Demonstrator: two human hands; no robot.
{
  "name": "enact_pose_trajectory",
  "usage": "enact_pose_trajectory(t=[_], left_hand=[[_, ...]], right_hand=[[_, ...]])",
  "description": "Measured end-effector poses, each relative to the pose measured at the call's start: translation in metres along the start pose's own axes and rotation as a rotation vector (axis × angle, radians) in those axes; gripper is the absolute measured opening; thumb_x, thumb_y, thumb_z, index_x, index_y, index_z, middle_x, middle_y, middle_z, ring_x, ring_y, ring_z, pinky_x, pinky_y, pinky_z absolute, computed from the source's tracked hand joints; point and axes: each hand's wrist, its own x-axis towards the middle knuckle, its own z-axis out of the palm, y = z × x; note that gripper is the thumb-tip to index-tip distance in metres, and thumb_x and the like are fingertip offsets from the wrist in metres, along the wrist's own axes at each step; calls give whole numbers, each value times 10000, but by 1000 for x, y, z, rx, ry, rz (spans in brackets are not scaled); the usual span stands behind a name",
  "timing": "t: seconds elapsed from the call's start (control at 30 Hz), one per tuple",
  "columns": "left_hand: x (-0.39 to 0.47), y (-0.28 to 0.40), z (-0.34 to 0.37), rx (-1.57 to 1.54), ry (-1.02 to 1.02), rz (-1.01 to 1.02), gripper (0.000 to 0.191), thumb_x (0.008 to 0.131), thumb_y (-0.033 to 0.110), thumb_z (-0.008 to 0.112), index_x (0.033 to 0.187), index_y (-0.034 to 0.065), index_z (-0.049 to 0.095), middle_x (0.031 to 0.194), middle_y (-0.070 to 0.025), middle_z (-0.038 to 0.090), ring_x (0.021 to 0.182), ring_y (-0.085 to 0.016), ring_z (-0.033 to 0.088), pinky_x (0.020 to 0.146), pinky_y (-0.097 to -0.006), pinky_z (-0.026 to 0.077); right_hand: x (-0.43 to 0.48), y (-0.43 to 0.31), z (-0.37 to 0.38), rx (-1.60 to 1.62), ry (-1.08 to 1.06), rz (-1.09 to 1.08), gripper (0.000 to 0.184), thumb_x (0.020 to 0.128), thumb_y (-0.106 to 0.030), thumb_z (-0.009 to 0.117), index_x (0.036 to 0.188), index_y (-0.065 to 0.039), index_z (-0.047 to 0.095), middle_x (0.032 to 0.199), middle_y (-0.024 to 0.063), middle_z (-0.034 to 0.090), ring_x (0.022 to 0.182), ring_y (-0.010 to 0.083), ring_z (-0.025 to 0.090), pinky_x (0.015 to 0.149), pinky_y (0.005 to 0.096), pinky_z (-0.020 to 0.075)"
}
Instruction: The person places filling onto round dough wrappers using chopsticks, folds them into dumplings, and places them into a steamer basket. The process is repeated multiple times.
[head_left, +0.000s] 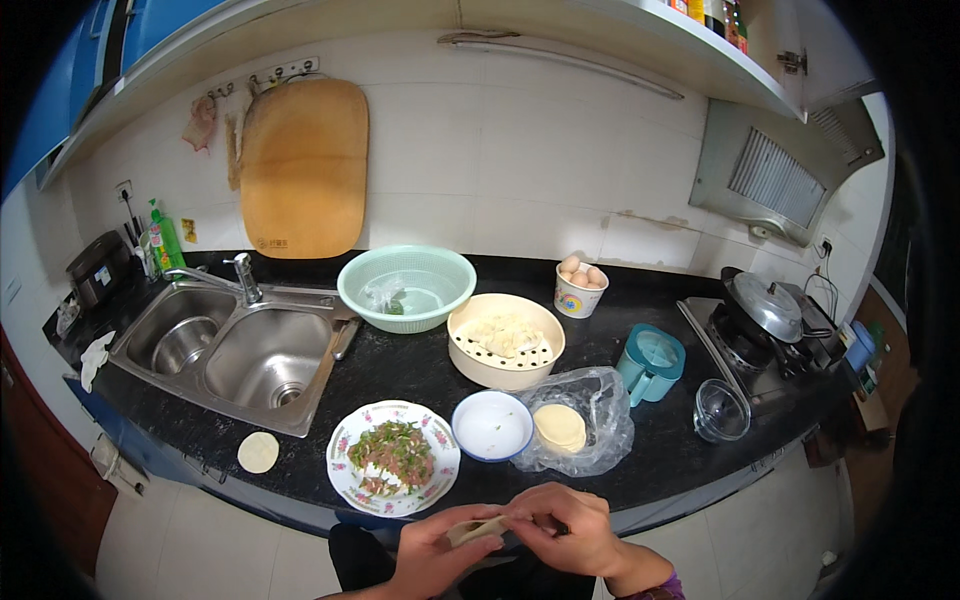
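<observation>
My left hand (435, 551) cradles a partly folded dumpling (475, 529) just in front of the counter's edge. The fingers of my right hand (562, 525) pinch the dumpling's right end. Some filling shows in the gap along its top. Ahead and to the left lies a flowered plate (343, 480) of minced meat filling with chopped greens (397, 454). Beside it stands a white bowl with a blue rim (491, 426). A stack of round dumpling wrappers (559, 428) rests on a clear plastic bag (611, 442). Folded dumplings (502, 335) sit in a cream perforated steamer basket (487, 373).
A lone wrapper (258, 453) lies near the front edge, by the steel double sink (262, 352). Behind are a green colander (427, 322) and a tub of eggs (581, 296). On the right stand a teal pitcher (651, 364), a glass bowl (721, 411) and a gas stove (720, 337).
</observation>
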Motion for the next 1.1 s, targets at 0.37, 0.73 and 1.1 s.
enact_pose_trajectory(t=[0.37,0.73,1.1], left_hand=[[-2,-13,-12,144,0,25,238,824,60,544,1040,-38,556,1000,-118,577,855,-150,570,735,-251,473],[5,-16,-11,55,59,-46,202,823,51,565,1002,-41,582,976,-122,600,812,-129,591,697,-225,512],[4,-11,-4,235,121,12,157,784,-44,570,936,-75,589,906,-155,619,739,-178,619,655,-251,519]], right_hand=[[-9,2,-6,146,-102,226,211,641,1,730,820,-3,620,801,62,581,511,22,386,441,157,311],[-9,9,5,-6,-128,-8,187,682,-6,692,831,-23,581,753,86,585,592,164,574,494,234,449],[-9,6,-4,211,-291,380,276,765,-115,657,1015,-67,549,701,20,581,578,60,523,511,199,425]])
